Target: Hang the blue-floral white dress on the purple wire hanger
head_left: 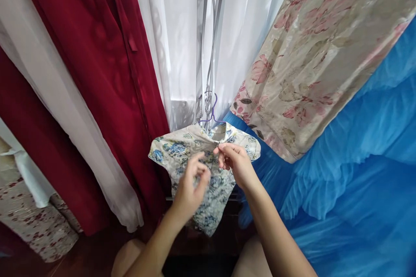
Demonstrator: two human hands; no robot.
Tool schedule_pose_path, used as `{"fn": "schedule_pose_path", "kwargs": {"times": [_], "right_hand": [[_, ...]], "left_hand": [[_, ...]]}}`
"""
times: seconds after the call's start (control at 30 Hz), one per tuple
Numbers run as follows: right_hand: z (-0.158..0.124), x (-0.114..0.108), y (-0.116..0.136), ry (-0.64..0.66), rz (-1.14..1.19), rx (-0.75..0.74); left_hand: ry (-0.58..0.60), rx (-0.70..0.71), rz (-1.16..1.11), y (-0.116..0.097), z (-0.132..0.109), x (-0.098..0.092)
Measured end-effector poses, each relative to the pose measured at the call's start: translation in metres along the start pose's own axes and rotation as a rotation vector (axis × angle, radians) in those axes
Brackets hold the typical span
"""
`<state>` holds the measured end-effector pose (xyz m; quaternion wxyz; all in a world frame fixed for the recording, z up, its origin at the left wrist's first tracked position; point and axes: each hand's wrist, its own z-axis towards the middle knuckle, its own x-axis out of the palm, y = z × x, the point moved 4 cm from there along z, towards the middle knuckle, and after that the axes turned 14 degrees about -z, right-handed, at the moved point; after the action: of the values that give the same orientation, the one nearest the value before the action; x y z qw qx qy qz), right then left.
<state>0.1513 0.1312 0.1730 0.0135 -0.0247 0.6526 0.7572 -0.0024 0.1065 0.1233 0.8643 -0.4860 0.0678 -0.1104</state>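
Observation:
A short-sleeved blouse [177, 149] with blue flowers on a pale ground hangs in front of me on a purple wire hanger [214, 108]. My right hand [234, 160] pinches the front of its neckline, thumb and forefinger pressed together at the collar edge. To the left, my left hand [195, 179] is raised before the blouse's chest, slightly blurred, its fingers curved and apart from the thumb. Nothing shows between them. Both hands cover part of the blouse front.
White ribbons [208, 52] hang down to the hanger before a white curtain-like cloth [182, 30]. Dark red cloth [107, 73] hangs at left. A pink-flowered beige garment [308, 65] and ruffled blue tulle [351, 181] fill the right. Dark floor [87, 255] lies below.

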Motion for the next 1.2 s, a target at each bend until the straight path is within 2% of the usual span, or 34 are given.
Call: {"fn": "schedule_pose_path", "kwargs": {"times": [0.07, 0.13, 0.2, 0.27, 0.37, 0.43, 0.47, 0.57, 0.67, 0.7, 0.77, 0.87, 0.93, 1.0, 1.1, 1.2], "right_hand": [[-0.011, 0.001, 0.001, 0.015, -0.063, -0.026], [-0.016, 0.001, 0.002, 0.019, -0.110, -0.062], [-0.015, -0.001, 0.000, 0.000, -0.134, -0.094], [-0.006, -0.002, -0.007, -0.020, -0.141, -0.110], [0.016, 0.000, -0.023, -0.038, -0.181, -0.123], [0.027, 0.002, -0.036, -0.051, -0.242, -0.112], [0.030, 0.003, -0.042, -0.051, -0.272, -0.099], [0.028, 0.008, -0.058, -0.013, -0.298, -0.057], [0.015, 0.016, -0.069, 0.038, -0.278, -0.045], [0.011, 0.020, -0.073, 0.052, -0.257, -0.034], [0.005, 0.029, -0.082, 0.059, -0.177, 0.010], [-0.004, 0.033, -0.101, -0.002, -0.055, 0.096], [-0.014, 0.023, -0.120, -0.148, 0.039, 0.142], [-0.031, 0.000, -0.145, -0.371, 0.178, 0.173], [-0.063, -0.040, -0.182, -0.665, 0.275, 0.141], [-0.090, -0.066, -0.205, -0.781, 0.233, 0.146]], "left_hand": [[0.030, 0.120, 0.110, -0.032, 0.037, -0.006], [0.103, 0.165, 0.238, -0.051, 0.064, -0.004], [0.154, 0.187, 0.333, -0.057, 0.076, 0.002], [0.157, 0.226, 0.391, -0.058, 0.079, 0.009], [0.085, 0.326, 0.442, -0.058, 0.081, 0.011], [-0.030, 0.391, 0.450, -0.058, 0.091, -0.003], [-0.113, 0.408, 0.439, -0.056, 0.098, -0.017], [-0.425, 0.349, 0.280, -0.033, 0.119, -0.077], [-0.786, 0.113, -0.178, 0.021, 0.121, -0.138], [-0.885, 0.011, -0.347, 0.042, 0.114, -0.150], [-0.970, -0.166, -0.545, 0.081, 0.094, -0.155], [-0.931, -0.397, -0.647, 0.125, 0.051, -0.129], [-0.895, -0.529, -0.703, 0.147, 0.022, -0.101], [-0.839, -0.604, -0.749, 0.161, 0.001, -0.070], [-0.707, -0.610, -0.818, 0.162, -0.013, -0.026], [-0.532, -0.530, -0.848, 0.140, -0.011, 0.013]]}}
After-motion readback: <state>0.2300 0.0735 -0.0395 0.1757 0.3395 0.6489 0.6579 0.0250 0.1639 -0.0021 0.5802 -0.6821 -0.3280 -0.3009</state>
